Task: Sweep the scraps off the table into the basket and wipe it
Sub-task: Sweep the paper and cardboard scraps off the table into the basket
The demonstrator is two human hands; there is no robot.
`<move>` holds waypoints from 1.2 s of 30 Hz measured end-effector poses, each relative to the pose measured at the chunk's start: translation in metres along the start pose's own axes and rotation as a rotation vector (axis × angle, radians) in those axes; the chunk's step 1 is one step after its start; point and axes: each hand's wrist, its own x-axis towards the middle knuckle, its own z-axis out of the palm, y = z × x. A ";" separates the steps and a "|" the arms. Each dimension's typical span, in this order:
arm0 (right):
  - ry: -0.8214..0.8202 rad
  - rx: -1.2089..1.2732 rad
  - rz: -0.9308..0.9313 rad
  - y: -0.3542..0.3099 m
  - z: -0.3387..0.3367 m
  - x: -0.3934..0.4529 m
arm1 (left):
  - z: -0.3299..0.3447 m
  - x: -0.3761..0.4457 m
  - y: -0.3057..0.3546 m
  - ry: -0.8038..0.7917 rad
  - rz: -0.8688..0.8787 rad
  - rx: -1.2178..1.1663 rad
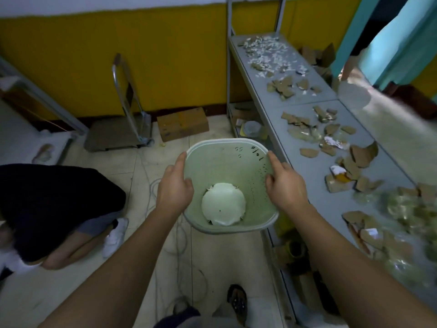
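Observation:
A pale green plastic basket [222, 159] hangs above the floor just left of the grey table [305, 171]. My left hand [175, 185] grips its left rim and my right hand [283, 185] grips its right rim, thumbs inside. A white disc lies at the basket's bottom. Brown cardboard scraps [359, 159] and clear plastic bits are strewn along the table's near and middle stretch. Small white scraps [267, 50] are heaped at the table's far end.
A person in dark clothes [54, 209] crouches on the floor at the left. A hand cart [127, 119] and a cardboard box [182, 124] stand against the yellow wall. Cables run across the tiled floor. My foot [237, 304] is below the basket. Another person stands at the far right.

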 end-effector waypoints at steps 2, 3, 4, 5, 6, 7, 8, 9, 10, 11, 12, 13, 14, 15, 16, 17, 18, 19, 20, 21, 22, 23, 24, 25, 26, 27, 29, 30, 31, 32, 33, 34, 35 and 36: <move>0.014 0.033 -0.007 0.007 -0.001 0.023 | 0.006 0.019 0.010 0.010 -0.003 0.010; 0.020 0.045 -0.008 0.009 -0.001 0.031 | 0.009 0.026 0.014 0.009 -0.004 0.015; 0.022 0.049 -0.011 0.011 0.000 0.038 | 0.011 0.033 0.017 0.010 -0.004 0.019; 0.018 0.046 -0.012 0.013 0.001 0.044 | 0.013 0.040 0.020 0.011 -0.007 0.023; 0.015 0.039 -0.011 0.015 0.003 0.054 | 0.016 0.050 0.022 0.014 -0.011 0.026; 0.012 0.031 -0.009 0.017 0.004 0.062 | 0.018 0.058 0.024 0.015 -0.015 0.030; 0.009 0.033 -0.008 0.018 0.005 0.070 | 0.020 0.065 0.025 0.013 -0.020 0.036; 0.000 0.043 -0.004 0.019 0.008 0.080 | 0.023 0.074 0.026 0.007 -0.030 0.042; -0.010 0.051 -0.001 0.019 0.011 0.089 | 0.028 0.083 0.025 -0.001 -0.044 0.050; -0.023 0.055 -0.003 0.018 0.015 0.099 | 0.031 0.091 0.025 -0.010 -0.058 0.057; -0.039 0.056 -0.004 0.018 0.018 0.109 | 0.035 0.100 0.024 -0.020 -0.073 0.055; -0.051 0.052 -0.004 0.018 0.021 0.121 | 0.039 0.111 0.022 -0.029 -0.084 0.044; -0.057 0.047 -0.003 0.018 0.025 0.136 | 0.043 0.125 0.020 -0.035 -0.086 0.032; -0.056 0.040 -0.003 0.018 0.030 0.151 | 0.046 0.141 0.017 -0.039 -0.081 0.021; -0.051 0.034 -0.002 0.016 0.034 0.167 | 0.048 0.158 0.013 -0.043 -0.075 0.010; -0.046 0.030 0.001 0.012 0.039 0.182 | 0.050 0.175 0.009 -0.049 -0.067 -0.001; -0.044 0.029 0.008 0.008 0.043 0.196 | 0.051 0.192 0.004 -0.058 -0.062 -0.010; -0.048 0.026 0.015 0.003 0.047 0.209 | 0.051 0.208 0.000 -0.072 -0.065 -0.021; -0.054 0.023 0.020 -0.003 0.050 0.222 | 0.050 0.224 -0.004 -0.092 -0.078 -0.036; -0.060 0.020 0.025 -0.009 0.052 0.236 | 0.048 0.241 -0.008 -0.113 -0.093 -0.053; -0.062 0.019 0.027 -0.013 0.054 0.251 | 0.047 0.257 -0.011 -0.127 -0.102 -0.067; -0.059 0.017 0.030 -0.018 0.056 0.267 | 0.046 0.275 -0.014 -0.136 -0.107 -0.079; -0.054 0.009 0.032 -0.022 0.058 0.282 | 0.046 0.293 -0.017 -0.143 -0.108 -0.084; -0.054 -0.006 0.035 -0.026 0.060 0.297 | 0.046 0.311 -0.019 -0.149 -0.104 -0.083; -0.060 -0.025 0.041 -0.029 0.062 0.311 | 0.046 0.328 -0.021 -0.152 -0.099 -0.074; -0.072 -0.042 0.048 -0.031 0.065 0.325 | 0.046 0.344 -0.022 -0.156 -0.093 -0.067; -0.091 -0.059 0.060 -0.033 0.069 0.348 | 0.047 0.372 -0.021 -0.169 -0.094 -0.071; -0.092 -0.060 0.063 -0.033 0.071 0.360 | 0.048 0.386 -0.019 -0.176 -0.097 -0.077; -0.089 -0.052 0.069 -0.034 0.073 0.373 | 0.049 0.401 -0.017 -0.180 -0.098 -0.085; -0.084 -0.039 0.076 -0.034 0.076 0.387 | 0.051 0.416 -0.016 -0.177 -0.098 -0.096; -0.079 -0.029 0.080 -0.034 0.079 0.401 | 0.053 0.432 -0.014 -0.170 -0.097 -0.104; -0.072 -0.022 0.080 -0.034 0.084 0.414 | 0.056 0.448 -0.013 -0.162 -0.098 -0.104; -0.065 -0.018 0.077 -0.033 0.090 0.428 | 0.058 0.463 -0.010 -0.158 -0.094 -0.101; -0.056 -0.017 0.071 -0.031 0.095 0.445 | 0.061 0.479 -0.009 -0.163 -0.085 -0.099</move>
